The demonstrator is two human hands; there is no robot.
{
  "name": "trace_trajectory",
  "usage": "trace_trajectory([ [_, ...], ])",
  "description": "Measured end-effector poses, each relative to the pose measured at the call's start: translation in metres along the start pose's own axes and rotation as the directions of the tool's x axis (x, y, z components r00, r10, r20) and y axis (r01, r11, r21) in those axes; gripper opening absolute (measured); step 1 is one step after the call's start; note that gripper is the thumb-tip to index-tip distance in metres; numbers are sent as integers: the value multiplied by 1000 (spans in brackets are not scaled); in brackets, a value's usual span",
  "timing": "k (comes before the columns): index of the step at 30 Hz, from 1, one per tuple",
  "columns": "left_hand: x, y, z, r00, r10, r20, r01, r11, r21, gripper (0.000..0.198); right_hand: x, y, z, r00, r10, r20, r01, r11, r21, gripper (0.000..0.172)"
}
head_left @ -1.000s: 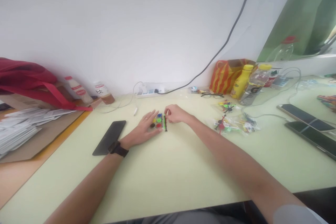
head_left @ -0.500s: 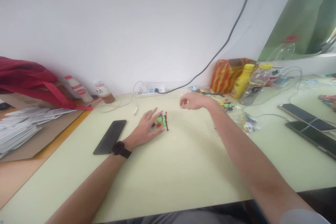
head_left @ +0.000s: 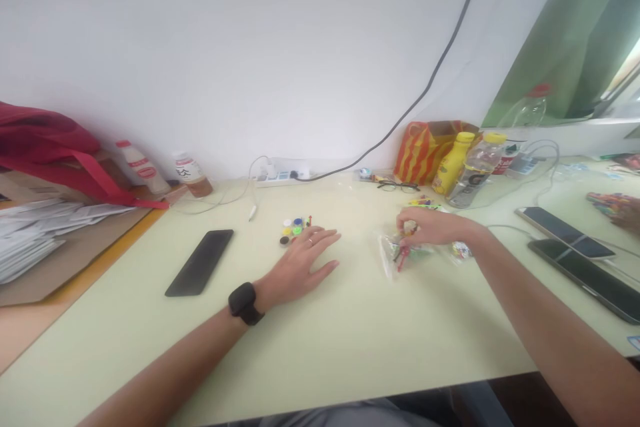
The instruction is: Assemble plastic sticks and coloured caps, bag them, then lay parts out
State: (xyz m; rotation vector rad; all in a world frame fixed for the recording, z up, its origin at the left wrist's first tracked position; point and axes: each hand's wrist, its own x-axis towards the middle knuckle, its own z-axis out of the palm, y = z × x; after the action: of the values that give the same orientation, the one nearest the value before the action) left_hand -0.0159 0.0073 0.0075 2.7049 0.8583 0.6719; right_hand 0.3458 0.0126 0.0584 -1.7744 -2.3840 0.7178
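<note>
My left hand (head_left: 305, 260) lies low over the table, palm down, with fingers stretched out and apart. It partly covers a cluster of small round coloured pieces (head_left: 297, 231), white, blue, yellow, green and black. A thin reddish stick end shows just beyond its fingers. My right hand (head_left: 425, 225) is bent down over a clear plastic bag (head_left: 387, 259), thumb and fingers closed in a pinch. Small red and dark stick-like pieces (head_left: 402, 259) show at those fingertips, against the bag. The right hand hides part of the bag and its contents.
A black phone (head_left: 200, 263) lies left of my left hand. Two more phones (head_left: 585, 280) lie far right, near another person's hand (head_left: 626, 213). Bottles (head_left: 453, 163), a striped bag (head_left: 417, 153), glasses (head_left: 397, 185) and a power strip (head_left: 280, 177) line the wall.
My right hand has moved right and down to the plastic bag. My left hand has shifted towards me and right, uncovering more round pieces. The view has turned slightly right.
</note>
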Motion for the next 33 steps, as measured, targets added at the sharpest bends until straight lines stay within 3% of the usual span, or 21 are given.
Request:
trace_trajectory([
  [3,15,7,1,990,-135,39,140,969,-203,61,13,-17,5,992,-116,-44,119,989,82,25],
  [6,40,3,7,955,-268,127,297,844,-447,75,34,-31,9,976,-195,-92,210,955,207,32],
  [8,57,-4,12,929,-309,204,368,708,-603,79,45,-36,12,973,-146,-179,197,930,311,49],
  [10,70,-12,14,925,-311,217,369,604,-707,66,51,-36,17,972,-24,-233,129,885,446,63],
  [12,77,-19,13,933,-300,197,336,536,-775,58,51,-32,23,987,49,-154,51,810,585,56],
  [14,79,-22,10,940,-297,167,303,505,-808,56,49,-26,30,999,34,-35,1,704,711,44],
  [17,76,-23,7,938,-317,140,301,544,-783,57,48,-15,37,999,31,-43,15,616,788,41],
  [21,70,-22,9,902,-430,38,396,791,-466,48,55,-12,22,976,60,-209,101,725,681,36],
  [24,68,-21,8,887,-451,-93,425,880,-213,55,54,-27,-7,938,45,-344,174,796,580,36],
  [28,68,-26,1,887,-425,-181,388,898,-206,53,45,-60,-44,923,-66,-380,230,885,404,35],
  [33,70,-39,-1,928,-359,-99,325,910,-256,42,45,-78,-61,888,-53,-456,169,961,217,21],
])
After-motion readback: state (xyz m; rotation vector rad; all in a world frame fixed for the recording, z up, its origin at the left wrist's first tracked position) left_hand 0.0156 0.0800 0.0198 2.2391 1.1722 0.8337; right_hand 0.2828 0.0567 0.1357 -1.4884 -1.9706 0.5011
